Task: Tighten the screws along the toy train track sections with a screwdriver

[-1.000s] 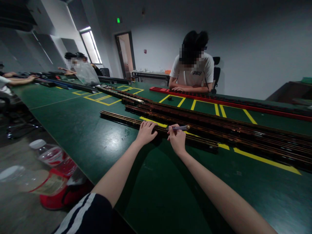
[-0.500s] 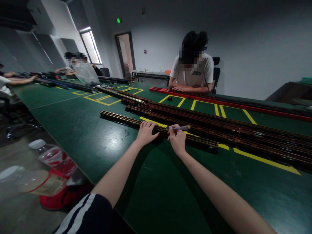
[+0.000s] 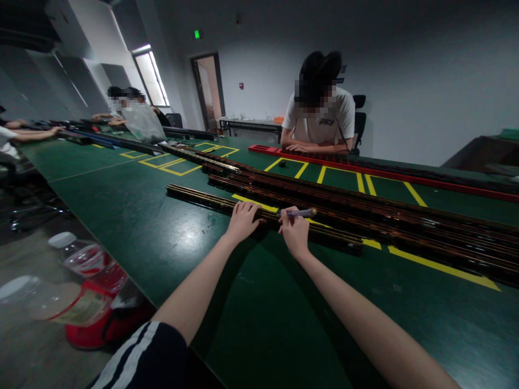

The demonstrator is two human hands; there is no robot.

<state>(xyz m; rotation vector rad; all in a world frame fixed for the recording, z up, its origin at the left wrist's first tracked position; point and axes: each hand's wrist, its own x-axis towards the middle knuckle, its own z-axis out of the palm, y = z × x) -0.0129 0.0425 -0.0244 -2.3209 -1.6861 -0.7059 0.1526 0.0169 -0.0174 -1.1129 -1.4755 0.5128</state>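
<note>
A long dark rail with gold edges [image 3: 194, 195] lies slantwise on the green table in front of me. Across its middle rests my left hand [image 3: 244, 220], fingers spread over the top and thumb pointing right. Just to the right, my right hand [image 3: 294, 230] is closed round a pen [image 3: 300, 213] with a pale purple barrel. The pen's back end points right, and its tip is at the rail, mostly hidden by my fingers. I cannot tell whether the tip touches the rail.
Behind the rail lie several more dark rails [image 3: 324, 197] and yellow tape lines [image 3: 444, 267] on the green table [image 3: 133, 216]. Across it a person in a white shirt [image 3: 320, 121] leans by a red rail [image 3: 263, 149]. Bottles [image 3: 93, 262] stand low at the left.
Both hands, the pen and the rail stay in nearly the same place. The person opposite has shifted their head very slightly left.
</note>
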